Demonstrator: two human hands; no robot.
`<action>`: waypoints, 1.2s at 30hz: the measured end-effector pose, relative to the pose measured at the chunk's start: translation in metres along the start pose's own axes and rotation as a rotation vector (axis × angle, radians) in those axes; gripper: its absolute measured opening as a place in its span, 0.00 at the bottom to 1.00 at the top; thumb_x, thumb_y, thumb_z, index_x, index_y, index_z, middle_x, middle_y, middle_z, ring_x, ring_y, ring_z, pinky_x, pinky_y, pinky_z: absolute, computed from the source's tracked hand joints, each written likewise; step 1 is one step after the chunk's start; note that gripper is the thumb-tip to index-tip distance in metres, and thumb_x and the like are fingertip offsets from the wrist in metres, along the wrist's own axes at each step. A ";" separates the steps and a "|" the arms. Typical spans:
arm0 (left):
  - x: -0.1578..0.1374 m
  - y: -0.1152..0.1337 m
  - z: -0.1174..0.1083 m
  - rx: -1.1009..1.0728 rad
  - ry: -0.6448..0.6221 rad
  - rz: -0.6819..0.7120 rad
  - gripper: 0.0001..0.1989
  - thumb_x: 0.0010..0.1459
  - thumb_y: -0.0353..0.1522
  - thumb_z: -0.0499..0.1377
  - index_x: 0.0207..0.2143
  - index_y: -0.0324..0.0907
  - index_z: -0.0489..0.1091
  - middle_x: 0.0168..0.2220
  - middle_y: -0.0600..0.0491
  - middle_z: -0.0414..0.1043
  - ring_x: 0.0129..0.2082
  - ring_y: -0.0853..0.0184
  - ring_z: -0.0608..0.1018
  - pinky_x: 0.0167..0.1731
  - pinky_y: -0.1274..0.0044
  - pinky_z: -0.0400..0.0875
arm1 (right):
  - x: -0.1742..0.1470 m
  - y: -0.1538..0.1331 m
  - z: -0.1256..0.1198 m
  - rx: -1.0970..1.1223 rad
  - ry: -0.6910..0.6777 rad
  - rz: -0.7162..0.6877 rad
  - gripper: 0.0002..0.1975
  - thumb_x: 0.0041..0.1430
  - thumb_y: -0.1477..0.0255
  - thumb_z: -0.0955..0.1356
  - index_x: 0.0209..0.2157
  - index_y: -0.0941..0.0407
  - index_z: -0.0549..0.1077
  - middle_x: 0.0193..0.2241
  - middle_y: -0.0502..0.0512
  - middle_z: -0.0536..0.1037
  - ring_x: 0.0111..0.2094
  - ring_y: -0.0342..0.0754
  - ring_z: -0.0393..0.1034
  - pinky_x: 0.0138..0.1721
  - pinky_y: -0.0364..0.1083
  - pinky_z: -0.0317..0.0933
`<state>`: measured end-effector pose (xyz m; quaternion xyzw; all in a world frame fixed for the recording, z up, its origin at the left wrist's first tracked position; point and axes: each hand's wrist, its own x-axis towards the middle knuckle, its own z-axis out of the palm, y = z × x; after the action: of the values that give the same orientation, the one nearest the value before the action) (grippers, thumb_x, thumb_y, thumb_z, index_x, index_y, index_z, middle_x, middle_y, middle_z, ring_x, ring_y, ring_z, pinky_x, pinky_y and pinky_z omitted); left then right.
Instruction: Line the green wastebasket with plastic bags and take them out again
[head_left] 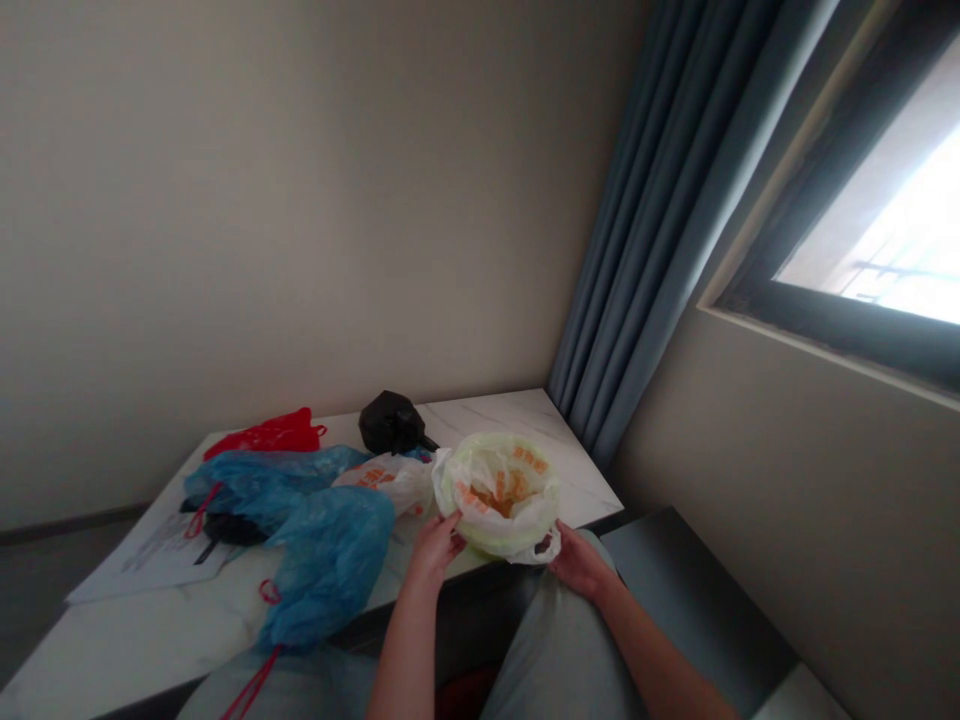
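Note:
A white plastic bag [480, 530] with orange print lines a round, pale green bin [448, 490] at the table's front edge. The bag's edge is folded outward over the rim, and a handle loop hangs at the front right. My left hand [437, 547] is closed on the bag's edge at the front left of the rim. On the right side, my right hand [581, 563] pinches the bag by its handle. Something orange-brown shows inside the bin, but I cannot tell whether it is print or contents.
Blue plastic bags [330, 550] with red drawstrings lie crumpled on the white marbled table [517, 408]. Behind them are a red bag [277, 434], a knotted black bag [390, 422] and another white printed bag [409, 482]. Paper sheets [142, 550] lie at left. A curtain [637, 220] hangs right.

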<state>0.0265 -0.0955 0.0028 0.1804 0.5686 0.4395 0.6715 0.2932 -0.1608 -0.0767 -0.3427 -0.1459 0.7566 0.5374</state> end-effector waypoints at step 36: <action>0.013 -0.001 -0.009 0.104 0.140 0.389 0.04 0.51 0.28 0.66 0.31 0.41 0.76 0.27 0.50 0.76 0.28 0.63 0.78 0.28 0.77 0.70 | 0.032 -0.061 0.003 -0.174 0.005 0.279 0.16 0.64 0.63 0.65 0.43 0.60 0.76 0.36 0.60 0.83 0.38 0.53 0.80 0.46 0.53 0.70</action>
<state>0.0184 -0.0883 -0.0084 0.2902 0.5901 0.5425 0.5227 0.3290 -0.1075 -0.0505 -0.4066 -0.1605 0.8077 0.3957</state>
